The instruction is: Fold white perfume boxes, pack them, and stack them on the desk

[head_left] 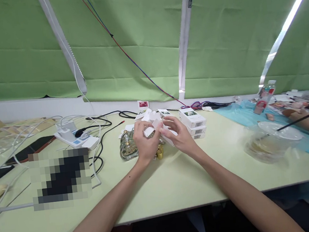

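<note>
A small white cardboard box [169,138] with raised flaps is held between my two hands, above the middle of the table. My left hand [146,143] grips its left side, fingers curled round it. From the right, my right hand [181,137] closes on it with the thumb near a flap. Clear glass pieces, seemingly small bottles or jars [128,147], lie in a cluster just left of my left hand. Below the box sit small gold cylinders [160,153], partly hidden by my hands. To the right is a stack of white boxes [192,121] with barcodes.
A power strip [72,138] with plugs and tangled cables is at left, beside a blurred-out dark object [63,174]. A plastic tub [269,144] with a dark stick stands at right. Beyond it, another person's hand [302,119] is over blue sheeting [229,116] near a bottle [265,96].
</note>
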A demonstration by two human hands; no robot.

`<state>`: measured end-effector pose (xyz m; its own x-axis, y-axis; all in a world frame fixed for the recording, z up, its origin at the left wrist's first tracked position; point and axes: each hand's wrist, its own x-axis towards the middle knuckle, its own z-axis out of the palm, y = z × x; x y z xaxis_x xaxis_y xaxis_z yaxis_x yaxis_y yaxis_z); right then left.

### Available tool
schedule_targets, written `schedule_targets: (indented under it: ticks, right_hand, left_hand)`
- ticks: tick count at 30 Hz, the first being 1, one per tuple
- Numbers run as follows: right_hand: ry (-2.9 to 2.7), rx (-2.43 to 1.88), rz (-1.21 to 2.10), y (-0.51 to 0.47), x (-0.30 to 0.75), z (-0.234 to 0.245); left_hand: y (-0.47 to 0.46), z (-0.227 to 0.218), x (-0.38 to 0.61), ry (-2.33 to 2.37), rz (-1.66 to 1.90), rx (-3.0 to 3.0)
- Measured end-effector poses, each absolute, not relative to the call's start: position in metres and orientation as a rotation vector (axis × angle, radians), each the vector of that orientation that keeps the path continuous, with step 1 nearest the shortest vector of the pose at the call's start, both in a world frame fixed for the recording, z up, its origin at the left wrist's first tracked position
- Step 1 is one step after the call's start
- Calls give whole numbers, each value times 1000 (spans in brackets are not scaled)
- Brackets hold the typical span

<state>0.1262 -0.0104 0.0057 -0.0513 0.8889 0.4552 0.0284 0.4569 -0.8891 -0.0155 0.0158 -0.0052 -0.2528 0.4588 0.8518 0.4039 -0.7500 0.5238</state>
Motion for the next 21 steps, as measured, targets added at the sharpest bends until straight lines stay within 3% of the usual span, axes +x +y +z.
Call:
schedule_targets:
  ticks: [10, 21]
  right_hand:
    - [-1710, -1009, 874, -12, 128, 5]
    - [-1853, -1104, 744, -20, 127, 11]
  left_hand:
    - [17, -2, -17, 1199, 2074, 1599]
    - [15, -3, -15, 1129, 1942, 1711]
